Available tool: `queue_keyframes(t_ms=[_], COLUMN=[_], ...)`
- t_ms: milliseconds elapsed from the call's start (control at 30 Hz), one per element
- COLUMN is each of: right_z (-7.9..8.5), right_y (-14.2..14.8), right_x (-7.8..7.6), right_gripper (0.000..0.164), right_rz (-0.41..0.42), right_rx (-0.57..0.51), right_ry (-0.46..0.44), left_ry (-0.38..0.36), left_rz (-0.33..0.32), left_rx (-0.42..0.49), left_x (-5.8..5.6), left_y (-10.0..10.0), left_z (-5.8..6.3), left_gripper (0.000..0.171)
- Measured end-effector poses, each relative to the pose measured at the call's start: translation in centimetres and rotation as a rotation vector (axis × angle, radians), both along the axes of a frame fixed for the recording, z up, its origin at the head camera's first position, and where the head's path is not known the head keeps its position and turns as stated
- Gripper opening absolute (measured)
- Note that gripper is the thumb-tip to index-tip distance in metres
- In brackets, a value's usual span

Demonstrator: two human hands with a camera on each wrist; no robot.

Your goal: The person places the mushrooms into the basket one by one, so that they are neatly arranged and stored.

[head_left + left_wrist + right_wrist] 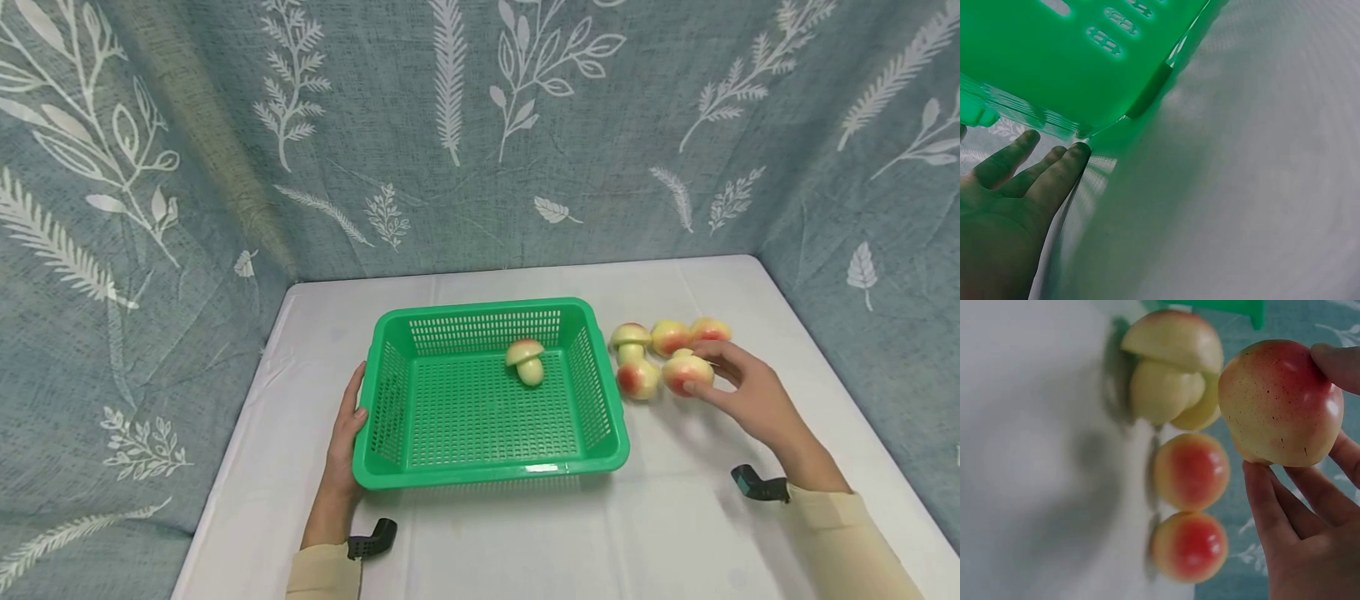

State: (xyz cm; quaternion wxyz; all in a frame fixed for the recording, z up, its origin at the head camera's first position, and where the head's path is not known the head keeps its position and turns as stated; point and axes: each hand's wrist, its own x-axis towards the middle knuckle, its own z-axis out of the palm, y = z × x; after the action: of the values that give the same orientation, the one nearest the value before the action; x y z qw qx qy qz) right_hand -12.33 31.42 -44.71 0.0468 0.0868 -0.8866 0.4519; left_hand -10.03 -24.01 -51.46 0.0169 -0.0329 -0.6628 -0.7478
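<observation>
My right hand holds a toy mushroom with a red and yellow cap, thumb on one side and fingers on the other. In the right wrist view the held mushroom's speckled cap is raised above the table, its stem mostly hidden. My left hand rests against the left side of a green plastic basket, thumb at the rim. The left wrist view shows its fingers extended beside the basket wall. Inside the basket, one mushroom lies toward the back right.
Right of the basket, one mushroom shows its stem, with another in front of it. Two more mushrooms, one nearer the basket and one farther right, lie behind the right hand. Blue-grey leaf-patterned curtains border the white table.
</observation>
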Motion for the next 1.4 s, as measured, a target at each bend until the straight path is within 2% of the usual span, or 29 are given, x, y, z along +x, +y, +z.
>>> queue_keyframes(t_ms=[300, 467, 733, 967, 1100, 1300, 1400], right_z=[2.9, 3.7, 3.7, 3.1, 2.7, 1.3, 0.7], right_y=[-2.3, -3.3, -3.5, -2.8, -2.1, -0.8, -0.4], right_x=[0.2, 0.2, 0.3, 0.5, 0.5, 0.4, 0.3], right_gripper=[0.044, 0.039, 0.039, 0.032, 0.027, 0.04, 0.042], right_rz=[0.084, 0.121, 0.12, 0.11, 0.068, 0.034, 0.033], right_rx=[-0.046, -0.06, -0.019, 0.055, 0.151, 0.3, 0.347], right_ry=[0.054, 0.061, 0.066, 0.062, -0.02, -0.207, -0.258], left_ry=[0.004, 0.004, 0.004, 0.008, 0.009, -0.001, -0.008], left_rz=[-0.002, 0.0, 0.007, 0.003, 0.002, 0.002, 0.004], left_rx=[0.011, -0.008, -0.041, -0.015, -0.016, -0.023, -0.032], left_x=[0.0, 0.1, 0.1, 0.0, -0.1, 0.0, 0.0], left_y=[0.0, 0.0, 0.0, -0.1, 0.0, 0.0, 0.0], left_z=[-0.1, -0.1, -0.1, -0.1, -0.1, -0.1, 0.0], left_gripper=[0.073, 0.073, 0.072, 0.072, 0.072, 0.072, 0.071])
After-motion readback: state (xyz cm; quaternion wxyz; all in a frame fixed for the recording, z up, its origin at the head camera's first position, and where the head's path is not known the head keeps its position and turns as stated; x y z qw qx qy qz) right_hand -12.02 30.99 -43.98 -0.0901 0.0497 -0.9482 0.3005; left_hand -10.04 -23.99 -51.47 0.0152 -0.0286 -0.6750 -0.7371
